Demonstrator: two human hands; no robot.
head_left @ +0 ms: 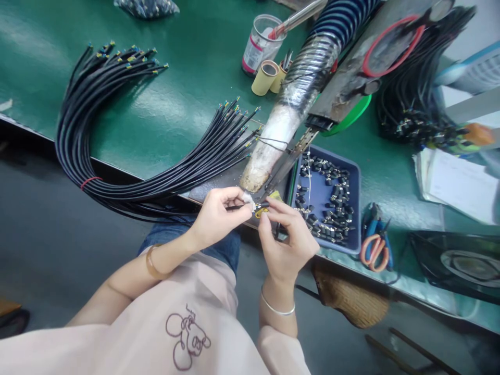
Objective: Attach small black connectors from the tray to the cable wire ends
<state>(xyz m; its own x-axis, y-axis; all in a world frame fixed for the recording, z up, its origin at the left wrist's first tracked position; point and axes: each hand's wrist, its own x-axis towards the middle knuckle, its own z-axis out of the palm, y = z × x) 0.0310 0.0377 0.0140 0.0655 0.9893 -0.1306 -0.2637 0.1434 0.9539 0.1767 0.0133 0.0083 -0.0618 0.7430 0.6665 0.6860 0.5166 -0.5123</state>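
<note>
At the front edge of the green workbench (187, 109), below the pale hose end (255, 172): black cable (233, 208) in a left-hand pinch.
The left hand (219, 216) pinches the cable between thumb and fingers, close to its tip; the tip projects from the grip toward the right hand (291, 242), and a white scrap (248, 199) sits at the left fingertips. The right thumb and forefinger are drawn close together just beside the cable tip; at this blur, it cannot be told whether they pinch a small part. To the left lies a curved bundle of black cables (78, 140); to the right, a blue tray (354, 208) contains small black connectors (339, 198).
</note>
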